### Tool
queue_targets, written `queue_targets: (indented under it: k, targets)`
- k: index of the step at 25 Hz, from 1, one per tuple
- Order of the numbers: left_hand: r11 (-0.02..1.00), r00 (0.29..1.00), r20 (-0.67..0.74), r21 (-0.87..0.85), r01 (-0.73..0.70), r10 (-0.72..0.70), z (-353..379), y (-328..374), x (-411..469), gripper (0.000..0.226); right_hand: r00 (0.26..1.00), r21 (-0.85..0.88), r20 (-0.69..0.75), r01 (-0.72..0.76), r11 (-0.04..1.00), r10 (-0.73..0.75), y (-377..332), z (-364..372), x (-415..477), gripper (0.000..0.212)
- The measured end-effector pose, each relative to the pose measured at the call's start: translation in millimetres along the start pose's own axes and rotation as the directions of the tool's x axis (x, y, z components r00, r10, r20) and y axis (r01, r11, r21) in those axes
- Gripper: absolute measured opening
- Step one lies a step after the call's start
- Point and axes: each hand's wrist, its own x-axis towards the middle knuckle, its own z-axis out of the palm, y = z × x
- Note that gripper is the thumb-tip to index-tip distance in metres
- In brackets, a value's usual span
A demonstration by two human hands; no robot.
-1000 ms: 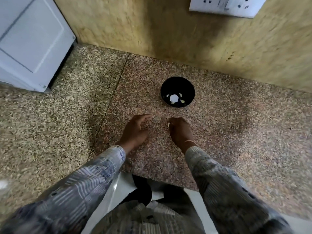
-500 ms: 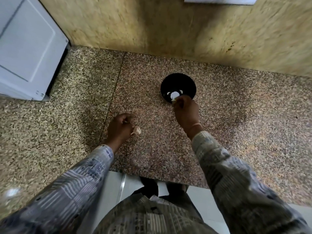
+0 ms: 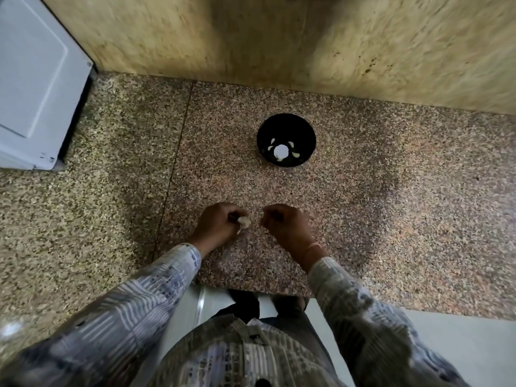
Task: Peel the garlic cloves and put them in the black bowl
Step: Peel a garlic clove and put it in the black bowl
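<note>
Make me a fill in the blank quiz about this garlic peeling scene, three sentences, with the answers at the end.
1. The ___ hand holds a garlic clove.
2. Some peeled cloves lie inside the ___ bowl.
3. Beyond the right hand, the bowl stands on the counter, near the ___.
Answers: left; black; wall.

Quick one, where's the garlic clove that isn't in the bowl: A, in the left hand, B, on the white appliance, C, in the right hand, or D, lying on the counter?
A: the left hand holds the garlic clove at its fingertips, a gap away from the right hand and well short of the black bowl.
</note>
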Motion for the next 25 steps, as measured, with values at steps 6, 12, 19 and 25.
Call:
queue_targets:
  k: [6, 12, 19, 25]
  targets:
    - [0.889, 0.972, 0.103, -0.395, 0.233, -0.209, 19.6, 24.4, 0.3, 0.020, 0.994, 0.304, -0.048, -0.078, 0.949, 0.097, 14.2, 15.9, -4.3, 0.024]
    - [0.607, 0.916, 0.322, -0.688, 0.399, -0.237, 12.5, 22.4, -1.5, 0.030, 0.988, 0.643, 0.045, -0.143, 0.753, 0.149, 8.3, 10.0, -10.1, 0.021]
    - [0.576, 0.959, 0.256, -0.769, 0.277, -0.119, 11.2, 21.4, -5.5, 0.028, 0.993, 0.643, -0.007, -0.083, 0.761, 0.114, 6.9, 21.3, -18.3, 0.023]
    - [0.611, 0.975, 0.195, -0.761, 0.218, -0.105, 14.5, 14.9, -5.0, 0.029, 0.985, 0.442, -0.158, 0.010, 0.897, 0.067, 6.8, 19.3, -16.9, 0.018]
